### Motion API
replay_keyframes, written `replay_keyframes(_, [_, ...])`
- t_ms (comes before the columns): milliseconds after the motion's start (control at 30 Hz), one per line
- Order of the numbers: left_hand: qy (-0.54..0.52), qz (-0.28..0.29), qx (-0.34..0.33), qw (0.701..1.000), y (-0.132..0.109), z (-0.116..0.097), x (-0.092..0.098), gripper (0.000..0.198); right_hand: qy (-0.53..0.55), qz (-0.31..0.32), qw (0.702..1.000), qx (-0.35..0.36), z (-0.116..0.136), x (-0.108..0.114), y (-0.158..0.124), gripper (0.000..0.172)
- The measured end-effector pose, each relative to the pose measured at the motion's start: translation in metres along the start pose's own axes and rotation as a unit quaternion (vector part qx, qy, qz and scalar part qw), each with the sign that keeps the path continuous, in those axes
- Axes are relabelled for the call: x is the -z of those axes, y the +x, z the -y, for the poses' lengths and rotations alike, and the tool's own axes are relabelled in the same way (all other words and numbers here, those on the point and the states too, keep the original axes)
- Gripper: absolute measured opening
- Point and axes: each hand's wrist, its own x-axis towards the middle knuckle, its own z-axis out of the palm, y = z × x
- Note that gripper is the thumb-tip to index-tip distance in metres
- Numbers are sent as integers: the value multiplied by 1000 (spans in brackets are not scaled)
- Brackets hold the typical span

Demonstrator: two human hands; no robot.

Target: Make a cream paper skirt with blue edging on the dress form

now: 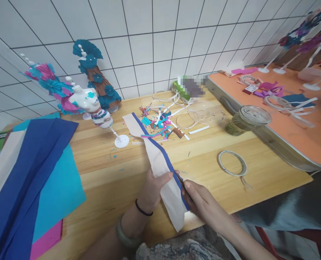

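Observation:
A long strip of pale crepe paper (160, 159) with a dark blue layer along its right edge runs slantwise over the wooden table. Thumb on top, my left hand (156, 186) pinches the strip near its middle. My right hand (199, 198) is closed around scissors (180, 179), whose dark blades lie at the strip's blue edge, just right of my left thumb. The handles are mostly hidden by my fingers. Beyond the strip's far end lies a heap of coloured paper scraps (160, 121).
Blue, turquoise and pink paper sheets (57, 180) cover the table's left side. Two decorated mannequin figures (88, 97) (97, 74) stand behind. To the right are a tape roll (232, 163), a lidded jar (244, 121) and an orange-topped table (293, 126). White tiles rise behind.

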Motion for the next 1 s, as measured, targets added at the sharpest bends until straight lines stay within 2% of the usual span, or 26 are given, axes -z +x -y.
replay_keyframes(100, [-8, 14, 18, 1000, 0, -2, 1, 40, -17, 26, 1000, -2, 3, 8, -1, 45])
replay_keyframes(233, [1, 37, 36, 999, 2, -3, 2, 40, 39, 99, 993, -47, 6, 21, -3, 47])
replay_keyframes(400, [28, 45, 35, 998, 3, -1, 4, 41, 97, 150, 979, -99, 5, 32, -2, 56])
replay_keyframes(500, [33, 48, 39, 998, 3, -1, 5, 41, 87, 146, 980, -104, 4, 34, -1, 59])
replay_keyframes(667, [18, 59, 65, 996, 3, -3, 5, 41, 17, 121, 991, -54, 7, 34, -3, 53])
replay_keyframes(767, [25, 43, 53, 997, 4, -2, 5, 38, -4, 111, 993, -42, 9, 34, -4, 53])
replay_keyframes(1000, [24, 33, 21, 999, 6, 0, 6, 40, 8, 109, 992, -70, 6, 39, -4, 56])
